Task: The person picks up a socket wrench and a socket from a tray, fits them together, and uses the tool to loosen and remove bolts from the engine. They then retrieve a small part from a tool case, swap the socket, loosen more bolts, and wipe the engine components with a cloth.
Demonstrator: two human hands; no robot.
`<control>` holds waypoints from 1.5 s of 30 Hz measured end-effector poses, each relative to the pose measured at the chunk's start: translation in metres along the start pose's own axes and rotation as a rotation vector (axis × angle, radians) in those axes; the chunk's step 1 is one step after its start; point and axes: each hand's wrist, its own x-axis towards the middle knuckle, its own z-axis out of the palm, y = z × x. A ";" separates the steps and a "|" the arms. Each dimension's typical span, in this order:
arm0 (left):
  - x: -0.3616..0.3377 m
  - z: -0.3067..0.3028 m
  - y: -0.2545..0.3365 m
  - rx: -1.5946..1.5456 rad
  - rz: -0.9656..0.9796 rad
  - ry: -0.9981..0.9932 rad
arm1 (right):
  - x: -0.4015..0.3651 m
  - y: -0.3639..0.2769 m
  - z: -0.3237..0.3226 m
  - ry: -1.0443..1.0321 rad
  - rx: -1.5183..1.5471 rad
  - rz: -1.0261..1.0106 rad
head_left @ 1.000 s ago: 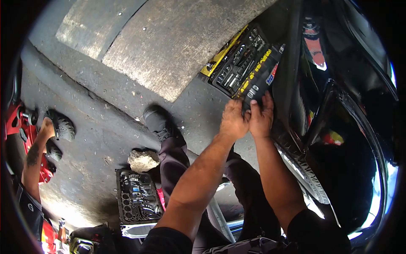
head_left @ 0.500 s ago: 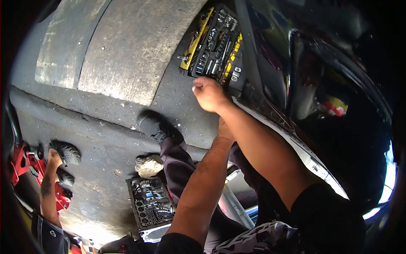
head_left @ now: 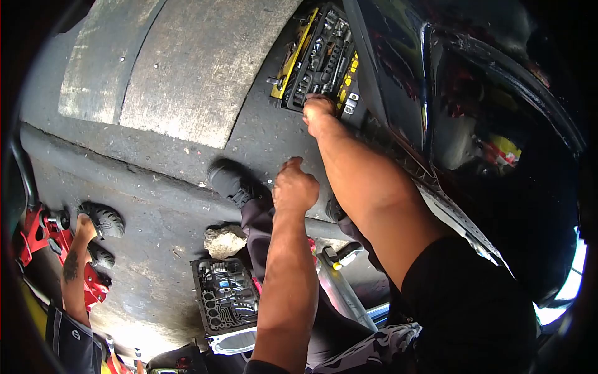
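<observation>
1. The open socket case (head_left: 321, 56) lies on the ground at the far end of the view. It is a black moulded tray with a yellow rim and yellow labels, filled with rows of shiny steel sockets.
2. The glossy black car body (head_left: 486, 124) presses against the case's right side, and its sill overhangs that edge.
3. The right hand (head_left: 319, 111) sits on the case's near edge, knuckles up and fingers bent down among the sockets. The fingertips are hidden, so I cannot tell whether they pinch anything.
4. The left hand (head_left: 294, 187) hangs in the air, nearer the person than the case and well apart from it. It is curled into a loose fist with the thumb on top, and nothing shows inside it.
5. Left of the case is a pale concrete slab (head_left: 187, 68), rough and scuffed. The rest of the ground is dark, gritty asphalt (head_left: 143, 187).
6. Between the case and the person stands the person's own black laced shoe (head_left: 233, 181).
7. Further from the case than the shoe lie a lumpy grey rock (head_left: 225, 241) and a second tool tray (head_left: 225, 299), which is black, rectangular and packed with metal parts. A silvery tube (head_left: 342, 296) lies beside them.
8. Far to the left of the case are another person's grey treaded shoe (head_left: 103, 219) and a red jack (head_left: 37, 240).
</observation>
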 end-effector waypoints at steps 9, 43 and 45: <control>-0.047 -0.043 0.029 -0.325 0.239 0.328 | -0.029 -0.036 -0.011 -0.074 0.072 0.281; -0.063 -0.040 0.032 -0.428 0.294 0.296 | -0.019 -0.049 -0.003 0.054 0.185 -0.146; -0.065 -0.043 0.034 -0.419 0.289 0.267 | 0.013 -0.030 0.010 0.080 0.119 -0.279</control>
